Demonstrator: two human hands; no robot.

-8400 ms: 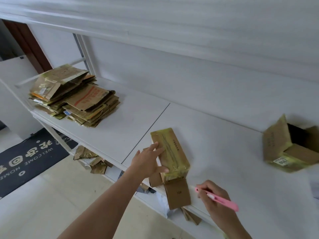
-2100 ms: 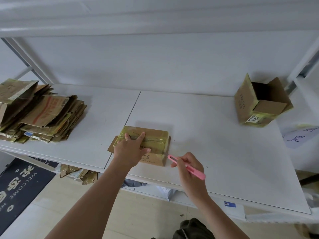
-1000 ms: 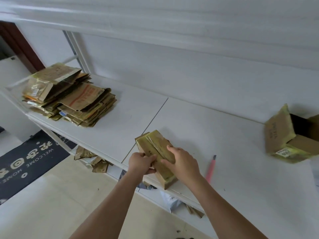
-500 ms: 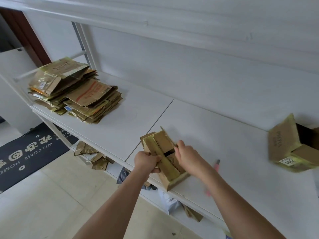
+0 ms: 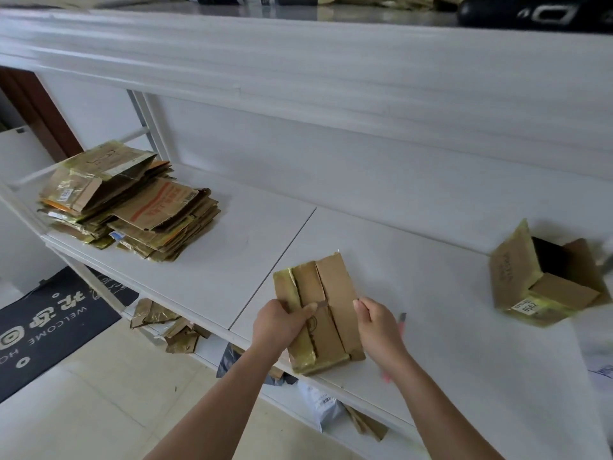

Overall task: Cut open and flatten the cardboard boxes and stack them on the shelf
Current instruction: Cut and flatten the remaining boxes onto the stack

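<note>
A small brown cardboard box (image 5: 326, 303) wrapped in yellowish tape lies near the front edge of the white shelf (image 5: 205, 257), its top flaps parted. My left hand (image 5: 277, 323) grips the box's left flap, thumb on top. My right hand (image 5: 376, 323) holds the right flap at its edge. The pink cutter (image 5: 402, 318) lies on the shelf behind my right hand, mostly hidden. A stack of flattened boxes (image 5: 129, 207) sits at the shelf's left end. Another open box (image 5: 537, 280) lies on its side at the right.
A lower shelf holds cardboard scraps (image 5: 166, 327) and a grey mailer bag (image 5: 321, 406). A black welcome mat (image 5: 49, 323) lies on the tiled floor at left. A white paper (image 5: 602, 370) lies at the far right. The upper shelf board (image 5: 298, 61) hangs overhead.
My right hand put the pink cutter down on the shelf and joined the left on the box. Both hands have pulled the cut top flaps apart.
</note>
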